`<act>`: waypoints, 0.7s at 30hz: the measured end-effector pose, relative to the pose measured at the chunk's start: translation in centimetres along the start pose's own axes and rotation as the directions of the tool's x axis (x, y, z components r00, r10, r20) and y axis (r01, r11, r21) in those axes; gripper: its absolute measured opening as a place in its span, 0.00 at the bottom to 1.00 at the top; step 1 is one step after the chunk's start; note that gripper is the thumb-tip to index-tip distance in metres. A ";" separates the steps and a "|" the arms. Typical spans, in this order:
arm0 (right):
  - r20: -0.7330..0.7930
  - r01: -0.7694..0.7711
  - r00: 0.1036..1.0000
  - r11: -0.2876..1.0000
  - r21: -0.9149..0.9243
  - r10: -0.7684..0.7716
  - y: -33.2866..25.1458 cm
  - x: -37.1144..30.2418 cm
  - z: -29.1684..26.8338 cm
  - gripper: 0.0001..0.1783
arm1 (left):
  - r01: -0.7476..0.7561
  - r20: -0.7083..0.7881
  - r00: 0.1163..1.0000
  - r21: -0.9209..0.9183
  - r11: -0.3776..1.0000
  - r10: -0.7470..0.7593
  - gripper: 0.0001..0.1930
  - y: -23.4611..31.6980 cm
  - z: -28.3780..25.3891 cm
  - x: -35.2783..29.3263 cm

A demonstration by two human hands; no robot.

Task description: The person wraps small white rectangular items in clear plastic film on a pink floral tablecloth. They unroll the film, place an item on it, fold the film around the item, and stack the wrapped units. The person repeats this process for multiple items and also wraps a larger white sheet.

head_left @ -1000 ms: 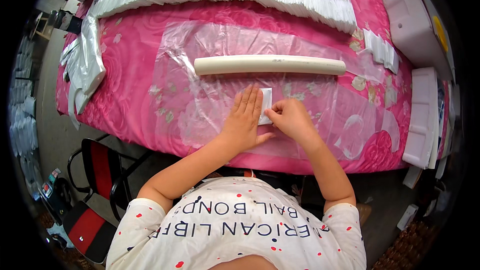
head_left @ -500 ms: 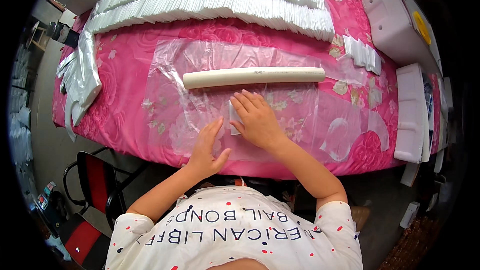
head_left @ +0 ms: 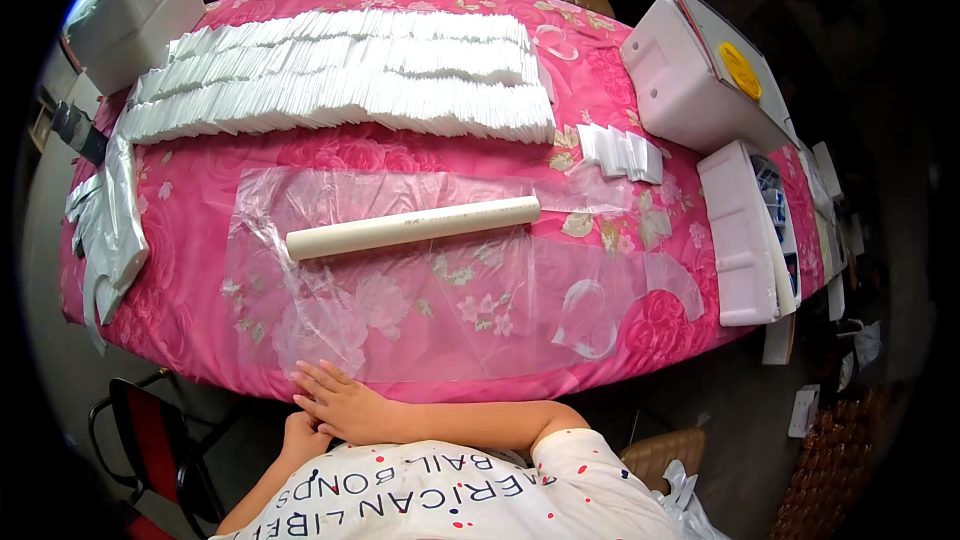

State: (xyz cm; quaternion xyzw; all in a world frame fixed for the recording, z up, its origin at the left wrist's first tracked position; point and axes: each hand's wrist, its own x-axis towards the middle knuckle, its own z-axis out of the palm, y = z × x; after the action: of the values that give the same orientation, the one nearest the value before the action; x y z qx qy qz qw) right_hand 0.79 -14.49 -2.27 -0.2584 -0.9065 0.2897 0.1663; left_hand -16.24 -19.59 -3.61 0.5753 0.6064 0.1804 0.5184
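Right hand (head_left: 343, 405), bare and seen from its back, sits in my head view at the near edge of the surface (head_left: 655, 340), its fingers stretched out and slightly parted; the palm side is hidden, so I cannot tell whether it holds anything. Just below it and partly covered by it, I see the bare left hand (head_left: 302, 437); I cannot tell whether its fingers are closed on something.

Near the right fingertips I find the border of a wide, clear plastic sheet (head_left: 400, 340), creased and spread over the pink, flower-patterned cloth (head_left: 190, 305) that covers the surface. On the sheet, well apart from both hands, a long cream-white tube (head_left: 415, 228) lies aslant, its right end farther from me than its left.

Beyond it I have three long rows of thin white packets (head_left: 340, 105), packed closely together. To their right lies a small fanned group of white packets (head_left: 620, 153), near two white foam boxes (head_left: 735, 240). At the left edge a crumpled white plastic bag (head_left: 115, 240) lies near a dark bottle (head_left: 78, 133). Below, on the left, stands a black-and-red chair (head_left: 145, 425).
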 end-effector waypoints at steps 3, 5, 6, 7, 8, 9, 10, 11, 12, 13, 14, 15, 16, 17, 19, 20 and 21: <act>0.045 0.056 0.998 0.996 -0.077 -0.052 2.8 -2.0 -3.4 0.16 | -0.104 0.054 0.994 0.212 0.972 0.094 0.06 5.6 -0.5 0.9; -0.061 0.001 0.998 1.000 0.026 0.000 4.8 -4.1 -6.6 0.09 | -0.203 0.113 0.976 0.174 0.963 0.186 0.10 8.6 -0.6 2.2; -0.215 -0.032 0.974 0.983 0.178 0.071 5.7 -5.6 -8.6 0.07 | -0.302 0.102 0.953 0.243 0.922 0.285 0.12 9.0 -0.7 2.9; -0.353 -0.094 0.920 0.970 0.223 0.170 7.1 -7.1 -10.9 0.10 | -0.389 0.094 0.920 0.311 0.867 0.379 0.14 9.2 -0.8 3.6; -0.500 -0.185 0.829 0.966 0.181 0.252 8.6 -8.6 -13.6 0.07 | -0.462 0.090 0.881 0.381 0.801 0.465 0.15 9.4 -0.9 4.1; -0.610 -0.264 0.735 0.954 0.145 0.296 11.1 -10.7 -16.0 0.08 | -0.469 0.110 0.879 0.388 0.794 0.465 0.19 9.5 -1.0 4.5; -0.753 -0.332 0.568 0.929 0.161 0.333 13.7 -13.2 -18.7 0.08 | -0.478 0.113 0.873 0.388 0.788 0.474 0.18 9.6 -0.5 5.1; -0.806 -0.434 0.305 0.827 0.357 0.507 16.2 -15.4 -20.2 0.08 | -0.482 0.125 0.871 0.406 0.777 0.475 0.18 9.7 -0.8 5.4; -0.787 -0.418 0.062 0.733 0.537 0.613 19.1 -18.2 -22.9 0.10 | -0.495 0.141 0.863 0.422 0.759 0.484 0.17 10.2 -0.7 5.8; -0.846 -0.428 -0.001 0.764 0.483 0.534 21.1 -19.8 -26.0 0.11 | -0.499 0.143 0.862 0.413 0.762 0.487 0.17 10.4 -0.4 6.3; -0.881 -0.453 -0.086 0.769 0.450 0.465 24.1 -22.5 -28.3 0.11 | -0.514 0.151 0.854 0.395 0.761 0.498 0.17 10.7 -0.1 6.8; -0.882 -0.523 -0.131 0.724 0.449 0.452 26.8 -25.5 -30.3 0.11 | -0.528 0.156 0.846 0.379 0.760 0.510 0.17 11.0 0.3 7.3; -0.902 -0.656 -0.170 0.638 0.404 0.396 28.8 -27.5 -32.1 0.12 | -0.536 0.165 0.841 0.380 0.754 0.515 0.17 11.3 0.6 7.7; -0.900 -0.765 -0.194 0.514 0.388 0.390 29.5 -28.1 -33.4 0.13 | -0.534 0.166 0.842 0.385 0.752 0.513 0.17 11.5 0.8 7.8; -0.899 -0.957 -0.251 0.047 0.286 0.359 31.2 -29.5 -34.2 0.18 | -0.534 0.171 0.842 0.390 0.750 0.511 0.17 11.7 1.0 8.0; -0.938 -0.962 -0.220 -0.219 0.162 0.269 31.9 -29.7 -33.8 0.20 | -0.533 0.172 0.843 0.387 0.752 0.509 0.17 11.8 1.1 8.1; -0.976 -0.996 -0.064 -0.070 0.051 0.207 31.6 -28.4 -33.7 0.22 | -0.527 0.166 0.847 0.386 0.757 0.505 0.17 11.9 1.3 8.1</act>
State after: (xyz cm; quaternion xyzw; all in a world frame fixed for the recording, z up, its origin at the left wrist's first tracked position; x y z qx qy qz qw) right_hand 50.75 6.37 0.30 -0.8620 -0.3759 -0.2719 0.2043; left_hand -7.50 -9.68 2.14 0.8214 0.4349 0.1675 0.3289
